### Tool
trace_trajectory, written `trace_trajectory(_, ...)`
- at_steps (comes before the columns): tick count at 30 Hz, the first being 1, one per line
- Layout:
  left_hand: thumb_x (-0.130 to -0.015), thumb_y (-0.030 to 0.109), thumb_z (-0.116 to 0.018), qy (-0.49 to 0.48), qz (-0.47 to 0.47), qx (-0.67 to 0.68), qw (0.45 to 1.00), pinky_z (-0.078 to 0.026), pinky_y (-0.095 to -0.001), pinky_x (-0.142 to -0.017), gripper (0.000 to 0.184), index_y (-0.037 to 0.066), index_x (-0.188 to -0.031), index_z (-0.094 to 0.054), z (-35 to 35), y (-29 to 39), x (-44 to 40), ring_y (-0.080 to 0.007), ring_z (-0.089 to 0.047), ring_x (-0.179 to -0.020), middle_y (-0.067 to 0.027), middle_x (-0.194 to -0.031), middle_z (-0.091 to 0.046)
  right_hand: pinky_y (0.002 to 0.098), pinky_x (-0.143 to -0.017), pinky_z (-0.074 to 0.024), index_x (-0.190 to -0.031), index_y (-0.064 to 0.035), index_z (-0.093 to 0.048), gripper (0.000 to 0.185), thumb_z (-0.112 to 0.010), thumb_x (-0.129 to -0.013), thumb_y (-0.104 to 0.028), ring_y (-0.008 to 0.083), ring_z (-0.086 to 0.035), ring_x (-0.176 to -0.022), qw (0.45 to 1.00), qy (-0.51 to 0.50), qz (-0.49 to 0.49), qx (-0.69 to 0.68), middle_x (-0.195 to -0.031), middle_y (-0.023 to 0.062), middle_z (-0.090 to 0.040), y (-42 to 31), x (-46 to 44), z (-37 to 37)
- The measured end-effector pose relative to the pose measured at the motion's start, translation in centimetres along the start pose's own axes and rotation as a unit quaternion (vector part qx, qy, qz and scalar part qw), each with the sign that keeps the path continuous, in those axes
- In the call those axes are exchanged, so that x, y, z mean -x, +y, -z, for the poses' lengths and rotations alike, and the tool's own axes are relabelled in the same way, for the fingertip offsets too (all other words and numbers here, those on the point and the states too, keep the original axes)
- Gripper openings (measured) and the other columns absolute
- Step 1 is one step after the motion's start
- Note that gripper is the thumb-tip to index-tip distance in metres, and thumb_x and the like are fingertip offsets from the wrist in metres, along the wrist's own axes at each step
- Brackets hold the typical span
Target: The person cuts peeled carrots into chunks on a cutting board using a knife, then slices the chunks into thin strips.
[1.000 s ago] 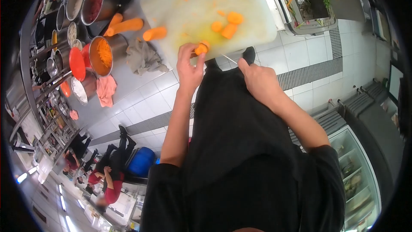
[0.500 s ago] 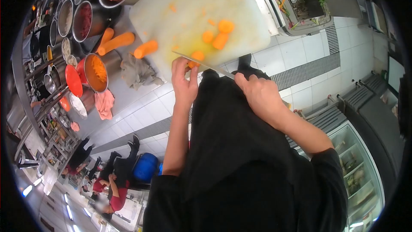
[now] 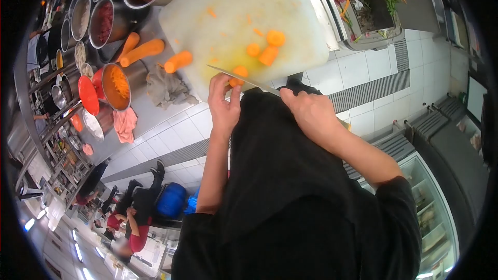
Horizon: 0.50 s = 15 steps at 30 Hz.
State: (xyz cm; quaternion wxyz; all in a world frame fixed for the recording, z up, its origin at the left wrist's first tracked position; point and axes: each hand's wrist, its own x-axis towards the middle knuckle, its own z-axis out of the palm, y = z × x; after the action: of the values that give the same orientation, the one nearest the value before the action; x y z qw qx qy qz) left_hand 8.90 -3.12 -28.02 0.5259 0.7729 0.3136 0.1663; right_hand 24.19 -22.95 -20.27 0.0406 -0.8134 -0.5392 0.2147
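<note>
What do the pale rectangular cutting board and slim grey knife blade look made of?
Pale rectangular cutting board: probably matte plastic, milky without visible wood grain. Slim grey knife blade: likely steel, from its thin metallic look; finish unclear.

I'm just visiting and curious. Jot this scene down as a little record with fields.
Left hand: grips a short, orange carrot piece
Right hand: holds a thin-bladed metal knife
Knife position: across the gripped piece; cut depth unclear
Work surface: whitish rectangular cutting board
Also on board: three loose orange carrot chunks
Beside board: crumpled grey cloth
</note>
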Motion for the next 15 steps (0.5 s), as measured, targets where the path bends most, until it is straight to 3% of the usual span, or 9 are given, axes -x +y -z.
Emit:
trace_trajectory(1,-0.095,-0.006,-0.066,0.001,-0.001,0.0,1.0,-0.062,-0.0367,-0.089,0.028,-0.001,-0.122,-0.062,0.1,-0.2,0.0,-0.0298,-0.065,-0.108,-0.0171,-0.122,-0.06,0.0344,-0.053,-0.0527,-0.105,-0.0115,-0.052,0.023,-0.064,-0.087,-0.006,0.0213,-0.068,-0.06,1.0,0.001,0.001,0.0,-0.068,0.0046,-0.06,0.0,-0.3,-0.1)
trace_trajectory(3,-0.099,-0.002,-0.067,-0.02,0.005,0.014,1.0,-0.057,-0.031,-0.09,0.026,-0.001,-0.124,-0.061,0.2,-0.3,0.1,-0.0203,-0.062,-0.114,-0.0113,-0.129,-0.055,0.0357,-0.053,-0.0532,-0.106,-0.0109,-0.052,0.023,-0.064,-0.087,-0.007,0.0231,-0.07,-0.062,0.999,-0.028,-0.011,-0.027,-0.069,0.0062,-0.063,0.0,-0.9,-0.6)
trace_trajectory(15,-0.097,-0.001,-0.068,-0.017,0.003,-0.003,1.0,-0.057,-0.0317,-0.09,0.026,0.0,-0.123,-0.063,0.3,0.1,0.1,-0.0221,-0.062,-0.114,-0.0125,-0.129,-0.057,0.0404,-0.052,-0.0537,-0.11,-0.0081,-0.052,0.023,-0.062,-0.088,-0.006,0.0288,-0.072,-0.063,0.998,-0.037,-0.009,-0.041,-0.065,0.0086,-0.066,2.0,-3.8,-6.0)
